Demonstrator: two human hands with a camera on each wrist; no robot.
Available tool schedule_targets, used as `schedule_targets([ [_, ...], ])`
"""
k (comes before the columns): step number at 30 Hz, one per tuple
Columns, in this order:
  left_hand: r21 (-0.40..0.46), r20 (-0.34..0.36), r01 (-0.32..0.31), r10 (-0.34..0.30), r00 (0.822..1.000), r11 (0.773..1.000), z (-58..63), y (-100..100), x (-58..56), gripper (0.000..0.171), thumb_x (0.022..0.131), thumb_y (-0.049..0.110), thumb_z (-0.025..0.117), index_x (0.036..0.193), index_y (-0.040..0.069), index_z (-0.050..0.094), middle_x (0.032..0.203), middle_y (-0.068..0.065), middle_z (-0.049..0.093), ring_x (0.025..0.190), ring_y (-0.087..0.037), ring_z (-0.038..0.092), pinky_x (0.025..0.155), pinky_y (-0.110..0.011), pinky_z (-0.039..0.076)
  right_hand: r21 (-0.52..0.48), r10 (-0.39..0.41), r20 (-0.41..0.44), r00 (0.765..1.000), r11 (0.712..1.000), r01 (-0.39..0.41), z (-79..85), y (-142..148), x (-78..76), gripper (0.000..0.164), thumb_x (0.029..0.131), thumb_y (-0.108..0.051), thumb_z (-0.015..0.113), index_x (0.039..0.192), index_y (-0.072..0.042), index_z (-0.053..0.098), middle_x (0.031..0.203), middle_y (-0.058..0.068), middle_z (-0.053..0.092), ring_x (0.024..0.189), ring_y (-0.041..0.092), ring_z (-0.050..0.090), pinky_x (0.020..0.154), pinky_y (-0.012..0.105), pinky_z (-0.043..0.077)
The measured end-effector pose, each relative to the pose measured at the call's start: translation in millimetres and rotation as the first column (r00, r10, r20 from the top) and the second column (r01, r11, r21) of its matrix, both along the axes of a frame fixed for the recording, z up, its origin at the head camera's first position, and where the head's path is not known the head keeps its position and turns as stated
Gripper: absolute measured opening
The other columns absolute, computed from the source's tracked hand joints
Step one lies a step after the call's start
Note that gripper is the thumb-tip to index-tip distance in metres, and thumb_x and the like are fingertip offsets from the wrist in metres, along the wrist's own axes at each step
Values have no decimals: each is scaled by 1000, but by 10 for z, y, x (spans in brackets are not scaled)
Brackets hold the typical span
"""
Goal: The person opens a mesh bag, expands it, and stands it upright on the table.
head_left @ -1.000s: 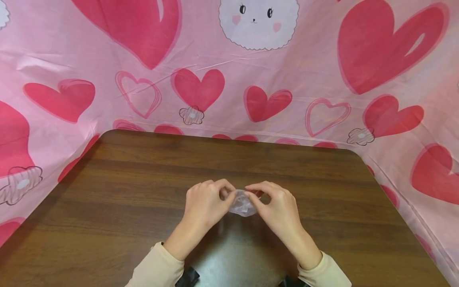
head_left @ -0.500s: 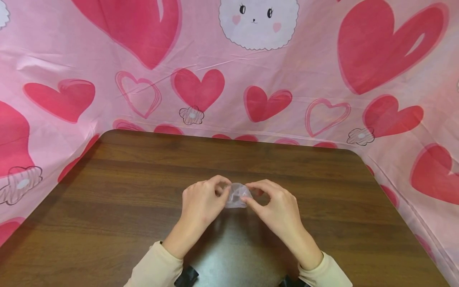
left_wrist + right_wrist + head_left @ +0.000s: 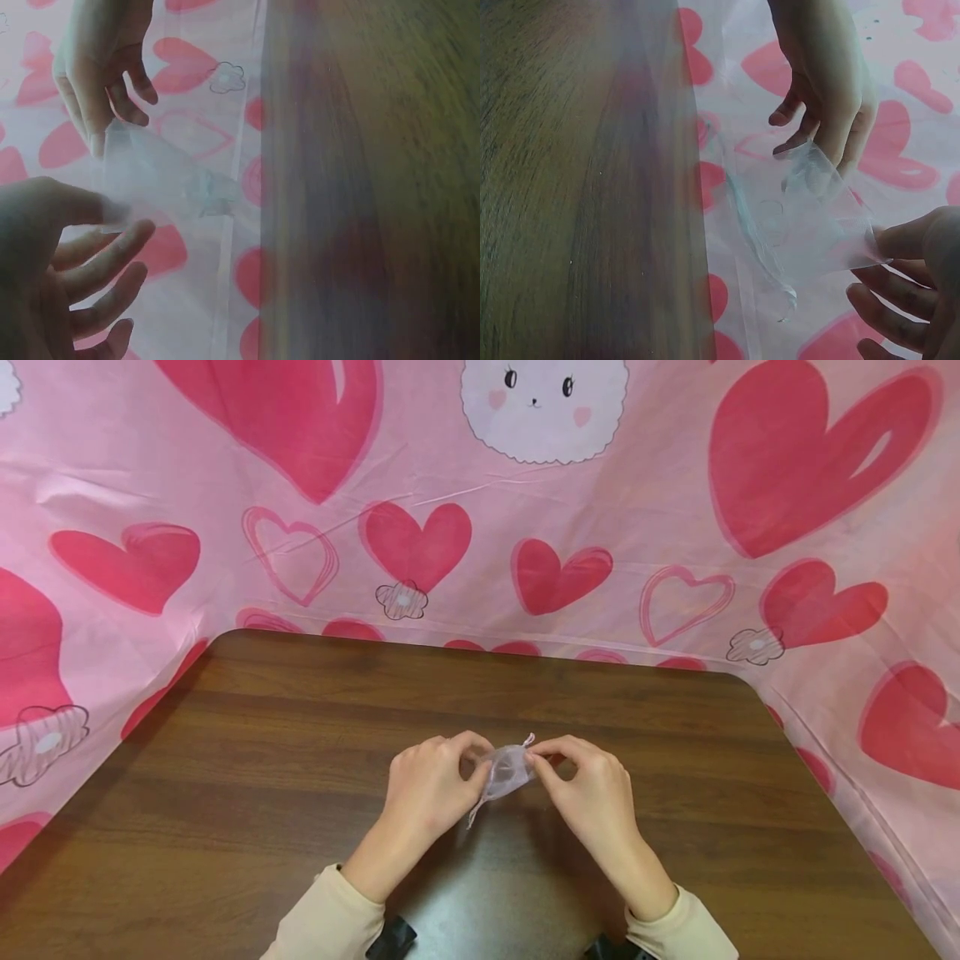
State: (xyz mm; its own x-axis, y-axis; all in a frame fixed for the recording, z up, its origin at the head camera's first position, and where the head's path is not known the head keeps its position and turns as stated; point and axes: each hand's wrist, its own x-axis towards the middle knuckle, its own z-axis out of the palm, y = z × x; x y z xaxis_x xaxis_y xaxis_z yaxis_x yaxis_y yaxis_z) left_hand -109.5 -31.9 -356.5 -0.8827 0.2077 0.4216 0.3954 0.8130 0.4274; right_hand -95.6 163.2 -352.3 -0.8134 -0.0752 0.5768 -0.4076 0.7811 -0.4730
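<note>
A small sheer whitish drawstring pouch is stretched between the two hands above the table. My left hand pinches one end between thumb and forefinger. At the opposite end my right hand pinches the edge in the same way, its other fingers loosely bent, as the right wrist view shows. Thin drawstring cords run along one side of the pouch. One cord tail hangs toward the near left, and another sticks up by the right fingertips. In the left wrist view the pouch looks see-through and blurred.
The brown wooden table spreads out around the hands, with rounded far corners. Behind and at both sides hangs a pink cloth printed with red hearts. A black strap piece shows by the left sleeve.
The pouch has turned between the fingers and now lies slanted, with its cord tails showing at both ends. The right hand has shifted slightly right; the left hand moved left, then back.
</note>
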Motion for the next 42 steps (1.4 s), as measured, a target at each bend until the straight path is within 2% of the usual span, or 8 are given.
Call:
schedule_targets([
  [3,-17,0,27,-27,1000,999,-11,4,-1,14,81,35,80,92,31,75,81,15,69,68,-8,60,56,-32,44,9,13,0,1000,1000,-13,-7,-4,0,14,76,-12,87,84,-17,77,76,-9,68,68,11,65,59,34,47],
  [6,-20,-28,52,-53,998,998,-17,6,3,17,78,39,82,92,33,75,82,18,67,71,-7,61,57,-31,44,14,41,-9,999,999,-41,-14,-13,1,15,74,-11,88,83,-17,77,77,-10,70,71,10,66,62,34,49],
  [13,-11,-96,91,-92,991,996,-14,4,8,12,77,42,83,86,36,77,70,22,63,61,-1,52,53,-26,40,5,102,-28,994,995,-102,-21,-30,1,15,74,-11,88,83,-18,78,79,-12,71,76,6,67,64,34,51],
  [18,22,-141,62,-59,988,998,-17,8,3,6,79,35,82,80,34,76,65,18,61,57,-2,51,51,-25,39,7,116,-3,993,993,-116,-18,-34,2,14,76,-16,87,87,-18,78,78,-14,68,73,3,64,62,32,50],
  [22,37,-166,20,-13,986,999,-18,9,1,5,79,30,80,79,32,76,63,14,60,54,-6,51,51,-28,39,43,113,31,993,993,-114,-30,-37,7,21,75,-18,88,93,-18,78,75,-14,64,67,3,58,58,29,47],
  [27,63,-182,-23,34,983,998,-6,6,-5,5,80,26,78,79,30,74,64,13,61,55,-9,56,52,-31,42,74,103,51,993,991,-107,-39,-31,5,24,75,-13,87,96,-17,77,75,-12,64,66,3,56,56,28,44],
  [35,99,-189,-70,87,978,993,-2,-2,-17,9,80,21,77,79,30,74,64,13,61,55,-8,55,51,-31,41,78,73,-16,997,994,-71,-36,-18,-1,18,75,-7,84,88,-18,79,78,-9,71,72,10,68,59,34,50],
  [42,93,-183,-59,75,980,994,5,-12,-13,11,79,20,79,83,30,75,67,14,62,59,-7,55,51,-30,40,61,46,-43,998,997,-43,-28,-8,-12,16,74,-7,86,84,-18,80,80,-7,73,75,15,71,57,35,50],
])
